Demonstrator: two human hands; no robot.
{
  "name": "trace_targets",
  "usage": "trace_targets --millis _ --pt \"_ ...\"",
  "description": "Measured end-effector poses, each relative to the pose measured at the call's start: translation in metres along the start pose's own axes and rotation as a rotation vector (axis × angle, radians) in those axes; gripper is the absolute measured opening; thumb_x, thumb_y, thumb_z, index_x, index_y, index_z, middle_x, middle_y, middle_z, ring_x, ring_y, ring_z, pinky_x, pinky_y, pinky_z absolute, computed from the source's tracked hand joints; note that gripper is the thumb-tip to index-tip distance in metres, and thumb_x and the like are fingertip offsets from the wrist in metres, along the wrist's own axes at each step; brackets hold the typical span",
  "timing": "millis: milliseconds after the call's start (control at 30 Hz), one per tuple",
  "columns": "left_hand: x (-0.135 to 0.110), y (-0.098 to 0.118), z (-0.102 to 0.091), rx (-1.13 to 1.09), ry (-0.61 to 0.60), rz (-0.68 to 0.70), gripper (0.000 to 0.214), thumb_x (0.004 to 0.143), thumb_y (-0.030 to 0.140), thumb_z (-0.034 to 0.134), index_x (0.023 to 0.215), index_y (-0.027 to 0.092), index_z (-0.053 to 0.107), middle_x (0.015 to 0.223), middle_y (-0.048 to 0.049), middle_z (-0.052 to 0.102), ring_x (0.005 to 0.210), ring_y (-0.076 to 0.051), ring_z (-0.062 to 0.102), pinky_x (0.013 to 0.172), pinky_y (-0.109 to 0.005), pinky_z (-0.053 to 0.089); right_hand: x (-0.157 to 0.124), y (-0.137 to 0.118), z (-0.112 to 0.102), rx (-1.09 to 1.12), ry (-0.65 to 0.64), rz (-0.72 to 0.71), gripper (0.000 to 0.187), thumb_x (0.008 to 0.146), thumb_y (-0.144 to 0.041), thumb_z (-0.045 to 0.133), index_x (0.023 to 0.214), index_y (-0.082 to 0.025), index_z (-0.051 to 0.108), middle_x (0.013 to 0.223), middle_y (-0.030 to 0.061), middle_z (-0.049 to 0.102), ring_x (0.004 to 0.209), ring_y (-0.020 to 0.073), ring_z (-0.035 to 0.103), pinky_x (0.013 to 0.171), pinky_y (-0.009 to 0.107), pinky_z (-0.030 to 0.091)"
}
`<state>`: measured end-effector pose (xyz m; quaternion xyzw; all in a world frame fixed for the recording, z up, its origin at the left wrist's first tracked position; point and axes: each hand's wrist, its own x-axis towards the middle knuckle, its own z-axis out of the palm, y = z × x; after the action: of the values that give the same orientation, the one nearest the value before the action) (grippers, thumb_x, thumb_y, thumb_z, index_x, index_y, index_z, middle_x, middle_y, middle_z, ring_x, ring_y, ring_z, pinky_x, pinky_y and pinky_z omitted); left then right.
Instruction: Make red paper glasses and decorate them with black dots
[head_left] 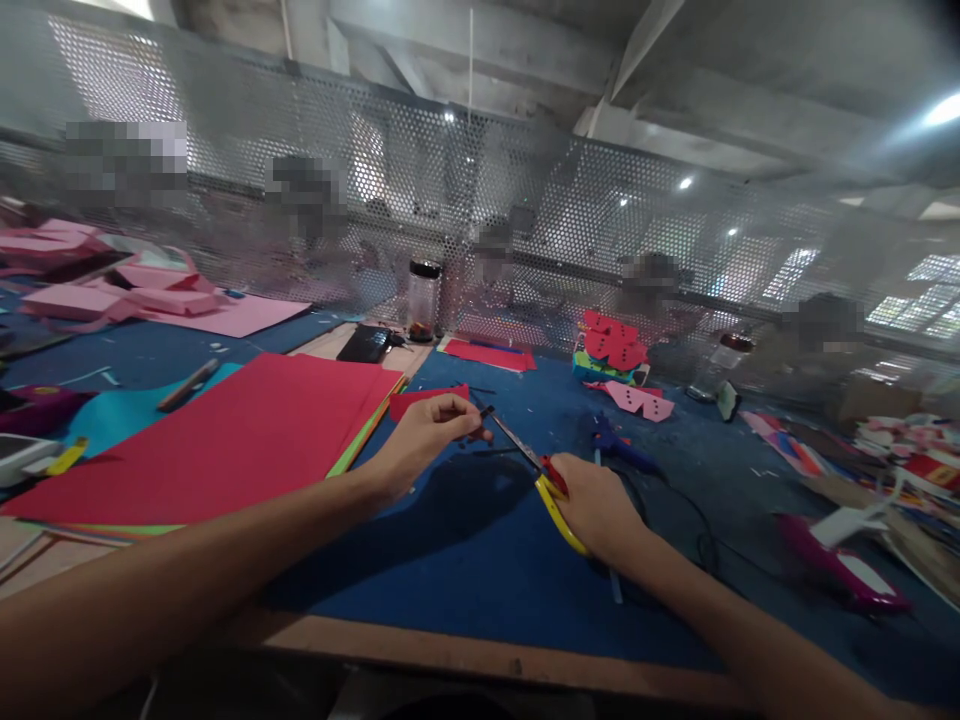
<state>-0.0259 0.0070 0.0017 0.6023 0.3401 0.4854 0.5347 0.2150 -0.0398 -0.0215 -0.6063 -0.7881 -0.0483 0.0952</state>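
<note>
My right hand [596, 505] is closed around the handles of a pair of scissors [555, 515], yellow and red, whose blades point up and to the left. At the blade tips is a small dark piece [487, 411], pinched between the thumb and fingers of my left hand [442, 430]; its material is too small to make out. A piece of red paper [420, 400] lies just behind my left hand. Thin dark scraps are scattered on the blue mat [465, 590] under and beyond my fingers.
Left lies a stack of red sheets [225, 430]; a black phone [365, 343] and a jar [424, 300] stand behind. Cut red paper shapes [615, 340] are at the back. A blue glue gun [622, 445] with its cord and a magenta tool [844, 565] lie right. A perforated metal screen [525, 210] borders the table.
</note>
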Motion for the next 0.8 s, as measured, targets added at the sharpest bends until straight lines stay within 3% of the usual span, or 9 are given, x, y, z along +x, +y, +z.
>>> trace_targets --millis 800 --pt "-0.0006 -0.0006 0.0003 -0.032 -0.004 0.025 0.006 0.082 0.024 0.062 0.081 0.018 0.062 0.085 -0.0041 0.070 0.087 -0.018 0.065 0.086 -0.034 0.046 -0.0016 -0.0031 0.0011 0.016 -0.007 -0.050 0.015 0.095 -0.032 0.048 0.092 -0.020 0.055 0.087 0.0030 0.065 0.074 0.0162 0.062 0.060 0.028 0.024"
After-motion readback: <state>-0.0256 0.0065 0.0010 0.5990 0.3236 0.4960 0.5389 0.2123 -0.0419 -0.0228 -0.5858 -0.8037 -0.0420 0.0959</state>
